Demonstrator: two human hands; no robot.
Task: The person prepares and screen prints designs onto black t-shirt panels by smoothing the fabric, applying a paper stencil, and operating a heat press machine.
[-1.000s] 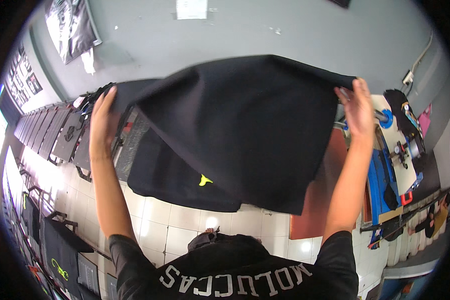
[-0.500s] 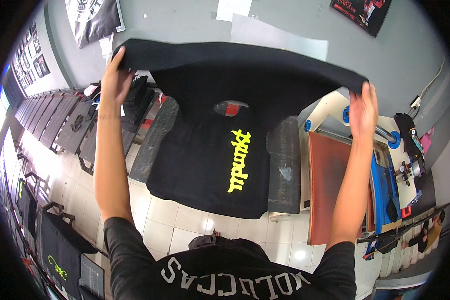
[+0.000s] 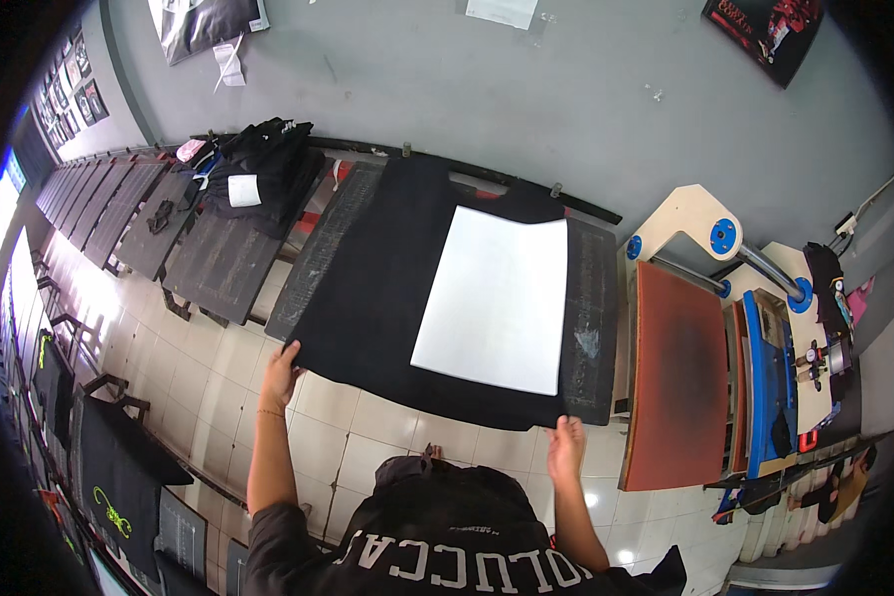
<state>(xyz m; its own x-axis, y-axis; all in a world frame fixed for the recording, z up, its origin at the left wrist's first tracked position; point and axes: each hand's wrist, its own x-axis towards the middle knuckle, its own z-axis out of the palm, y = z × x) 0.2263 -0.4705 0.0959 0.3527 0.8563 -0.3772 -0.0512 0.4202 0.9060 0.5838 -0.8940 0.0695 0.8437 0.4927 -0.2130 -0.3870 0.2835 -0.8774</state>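
Note:
A black T-shirt (image 3: 363, 288) lies spread over a dark, scuffed board (image 3: 591, 288), its neck opening at the far end. On the right half of the shirt rests a plain white sheet (image 3: 497, 298), slightly curled along its far edge. My left hand (image 3: 283, 372) pinches the near left corner of the shirt between thumb and fingers. At the near right corner, just below the sheet, my right hand (image 3: 566, 445) grips the hem. Both forearms reach forward from the lower edge. No yellow lettering shows on the shirt now.
Right of the board stands a heat press with a reddish-brown pad (image 3: 675, 368) and a blue frame (image 3: 770, 377). Folded black garments (image 3: 263, 164) are piled on a neighbouring board at left. A grey wall (image 3: 368, 79) rises behind; another black shirt (image 3: 119, 487) lies at lower left.
Both hands came down and toward me, from holding the raised shirt fabric to its near corners. The shirt now lies flat, the white sheet on it, and the yellow lettering has gone from sight.

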